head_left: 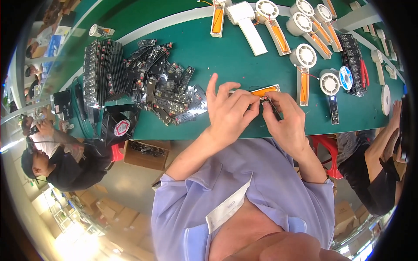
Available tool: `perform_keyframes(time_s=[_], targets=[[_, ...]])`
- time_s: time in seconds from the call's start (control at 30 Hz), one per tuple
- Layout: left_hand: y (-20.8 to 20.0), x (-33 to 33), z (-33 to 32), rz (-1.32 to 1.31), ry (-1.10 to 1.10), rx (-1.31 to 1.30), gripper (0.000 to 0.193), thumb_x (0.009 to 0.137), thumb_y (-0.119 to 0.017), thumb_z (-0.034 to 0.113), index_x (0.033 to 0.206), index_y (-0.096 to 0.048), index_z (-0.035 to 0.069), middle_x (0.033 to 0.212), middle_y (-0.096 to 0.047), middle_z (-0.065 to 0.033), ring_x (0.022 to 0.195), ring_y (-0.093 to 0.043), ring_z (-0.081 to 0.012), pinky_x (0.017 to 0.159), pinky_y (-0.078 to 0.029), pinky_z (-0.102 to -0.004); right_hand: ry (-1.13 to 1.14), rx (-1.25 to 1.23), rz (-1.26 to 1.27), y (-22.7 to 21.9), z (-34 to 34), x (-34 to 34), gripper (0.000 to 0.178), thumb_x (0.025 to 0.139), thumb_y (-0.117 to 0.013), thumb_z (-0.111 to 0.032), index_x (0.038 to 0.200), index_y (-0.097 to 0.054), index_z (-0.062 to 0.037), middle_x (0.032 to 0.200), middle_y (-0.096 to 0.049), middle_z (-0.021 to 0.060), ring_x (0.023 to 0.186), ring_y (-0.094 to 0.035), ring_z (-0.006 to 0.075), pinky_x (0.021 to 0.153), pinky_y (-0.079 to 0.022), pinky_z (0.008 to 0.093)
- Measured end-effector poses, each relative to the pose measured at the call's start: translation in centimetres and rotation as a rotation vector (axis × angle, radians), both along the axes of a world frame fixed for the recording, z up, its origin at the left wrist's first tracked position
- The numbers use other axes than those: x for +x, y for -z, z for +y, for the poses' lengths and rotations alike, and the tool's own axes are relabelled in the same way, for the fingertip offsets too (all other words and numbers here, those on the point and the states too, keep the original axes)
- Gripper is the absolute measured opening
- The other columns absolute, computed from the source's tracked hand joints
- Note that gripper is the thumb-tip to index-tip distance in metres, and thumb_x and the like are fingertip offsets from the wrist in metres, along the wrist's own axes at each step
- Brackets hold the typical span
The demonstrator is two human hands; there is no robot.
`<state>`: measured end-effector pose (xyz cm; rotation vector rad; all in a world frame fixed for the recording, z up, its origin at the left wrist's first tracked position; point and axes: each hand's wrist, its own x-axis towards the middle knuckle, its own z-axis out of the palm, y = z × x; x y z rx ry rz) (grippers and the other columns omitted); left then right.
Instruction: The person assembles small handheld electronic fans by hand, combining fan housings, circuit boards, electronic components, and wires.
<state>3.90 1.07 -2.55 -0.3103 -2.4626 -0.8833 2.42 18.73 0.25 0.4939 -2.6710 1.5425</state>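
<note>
Near the table's front edge my two hands meet. My right hand (pixel 286 118) is closed on a small dark circuit board (pixel 271 108), held between thumb and fingers. At the board's end, my left hand (pixel 231 108) pinches with thumb and forefinger, its other fingers raised. What sits in that pinch is too small to make out. Just behind the fingertips lies a white fan handle with an orange battery (pixel 264 91) inside, partly hidden by my hands.
Loose circuit boards (pixel 163 85) lie heaped at left, beside stacked board panels (pixel 103 69). Several white handheld fans (pixel 303 56) with exposed orange batteries stand behind and right. A solder reel (pixel 345 78) and red-handled pliers (pixel 364 73) lie at right. People sit at both sides.
</note>
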Motion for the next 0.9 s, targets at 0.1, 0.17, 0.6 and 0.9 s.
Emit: perform_keyframes(time_s=[0.1,0.17,0.6,0.9], targets=[[0.1,0.08,0.05,0.02,-0.001,-0.03,0.015,0.074,-0.085,0.012,0.086,-0.075,0.013,0.087,-0.072,0.0038,0.103,-0.064,-0.0247,0.122,-0.03,-0.06,-0.023,0.004,-0.031,-0.32,0.01,-0.02,0.025,0.093,-0.073,0.003,0.117,-0.068,0.0011,0.1,-0.071,0.0157,0.081,-0.074,0.0258,0.068,-0.06,0.0346],[0.14,0.14,0.09,0.053,0.008,-0.054,0.016,0.074,-0.084,0.012,0.087,-0.075,0.013,0.088,-0.072,0.0035,0.102,-0.064,-0.0242,0.121,-0.031,-0.0582,-0.037,0.007,-0.015,-0.37,-0.04,-0.08,0.024,0.093,-0.073,0.003,0.116,-0.068,0.0011,0.1,-0.071,0.0155,0.08,-0.074,0.0255,0.068,-0.06,0.0344],[0.23,0.25,0.05,0.039,0.003,-0.055,0.016,0.074,-0.086,0.011,0.086,-0.076,0.014,0.087,-0.073,0.0048,0.099,-0.065,-0.0217,0.12,-0.032,-0.0528,-0.006,0.03,0.012,0.12,-0.19,0.33,0.025,0.092,-0.074,0.003,0.116,-0.068,0.0012,0.101,-0.071,0.0153,0.08,-0.073,0.0255,0.067,-0.059,0.0353],[0.37,0.47,0.19,0.062,0.022,-0.094,0.019,0.074,-0.085,0.01,0.089,-0.076,0.013,0.089,-0.072,0.0039,0.095,-0.065,-0.0193,0.119,-0.034,-0.053,-0.064,0.093,0.117,0.54,-0.05,0.45,0.026,0.091,-0.075,0.004,0.116,-0.067,0.0022,0.104,-0.07,0.0171,0.081,-0.072,0.0321,0.067,-0.059,0.0391]])
